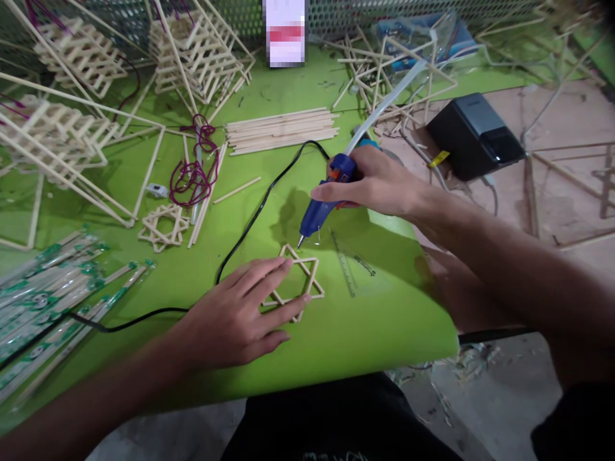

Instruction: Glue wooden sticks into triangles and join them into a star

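Note:
My right hand (377,179) is wrapped round a blue hot glue gun (321,208), with a long pale glue stick (389,96) sticking out of its back end. The metal nozzle points down, just above the upper edge of a six-pointed star (314,280) made of thin wooden sticks. Spread fingers of my left hand (247,307) lie flat over the left side of that star on the green tabletop. Part of the star is hidden under them. A clear ruler (343,262) lies to the right of the star.
Stick lattice structures (192,57) stand at the back left. A bundle of sticks (283,131), purple cord (195,173), a smaller star (164,227) and wrapped chopsticks (52,294) lie around. A black cable (259,205) crosses the table. Right stands a black box-shaped device (475,134).

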